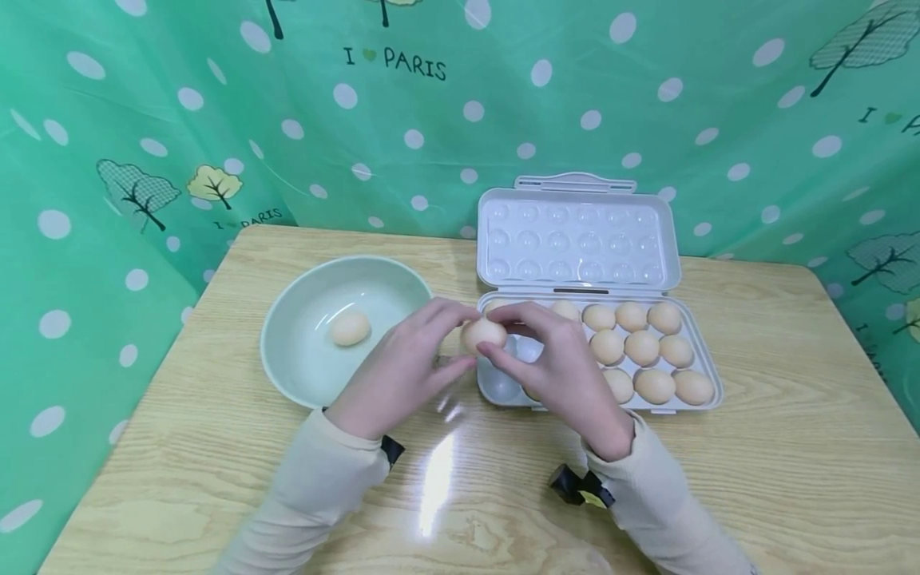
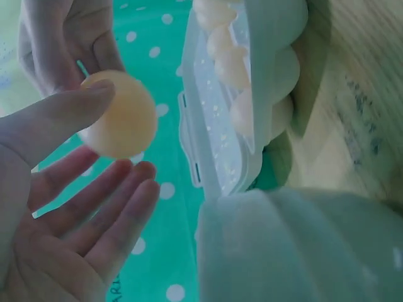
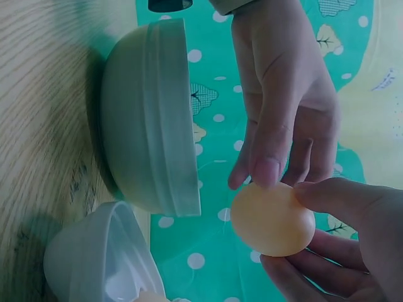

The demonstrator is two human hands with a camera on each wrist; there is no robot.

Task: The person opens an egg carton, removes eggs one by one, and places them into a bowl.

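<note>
In the head view, a light brown egg is held up between both hands, at the left end of the egg box. My left hand has its thumb and fingertips on the egg's left side. From the other side, my right hand pinches it between thumb and fingers. The right wrist view shows the egg whole, with thumbs of both hands on it. To the left stands a pale green bowl with one egg lying inside. The open egg box carries rows of eggs; bare wells show at its left end.
The egg box's hinged lid stands up at the back, close to a green dotted curtain. Everything sits on a light wooden table. Dark wrist cameras protrude below the sleeves.
</note>
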